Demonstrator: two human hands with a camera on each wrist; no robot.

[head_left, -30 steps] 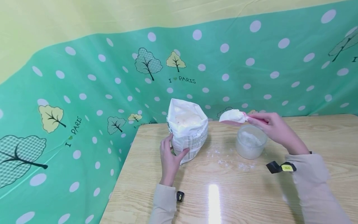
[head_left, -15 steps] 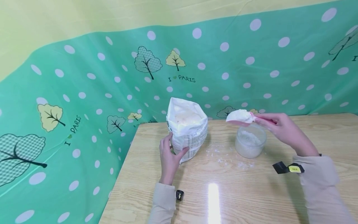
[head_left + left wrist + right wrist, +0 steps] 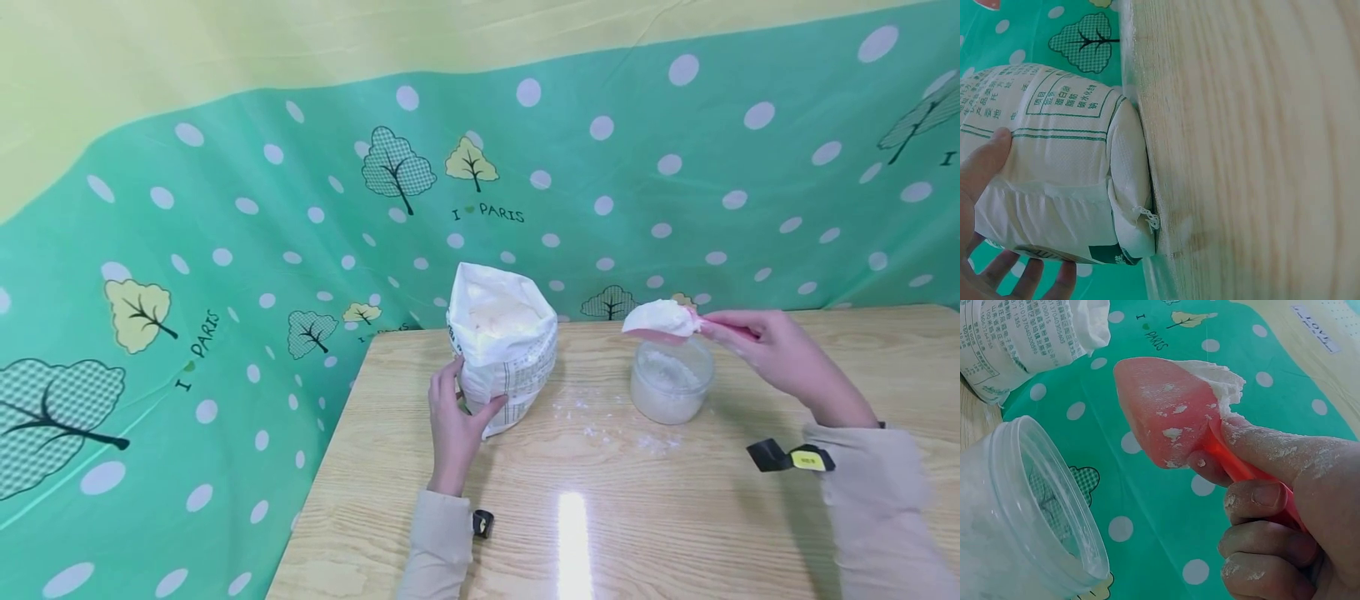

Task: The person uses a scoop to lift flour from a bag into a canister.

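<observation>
An opened white bag of flour (image 3: 517, 379) with printed sides stands upright at the back of the table. My left hand (image 3: 454, 429) holds its lower side, thumb (image 3: 991, 156) across the printed face and fingers round the other side. In my right hand (image 3: 791, 362) is the handle of a pink scoop (image 3: 1157, 409), heaped with white flour (image 3: 660, 315). The scoop hangs over the back rim of a clear round jar (image 3: 667, 400), which has white powder inside. Flour dusts the right thumb and fingers in the right wrist view.
Flour specks (image 3: 600, 433) lie scattered on the wooden table (image 3: 645, 525) between bag and jar. A green dotted cloth (image 3: 315, 225) hangs right behind the table's back edge and along its left side.
My right hand has moved right with the loaded scoop, bringing it from between the bag and the jar to above the jar's back rim. The left hand keeps its hold on the bag.
</observation>
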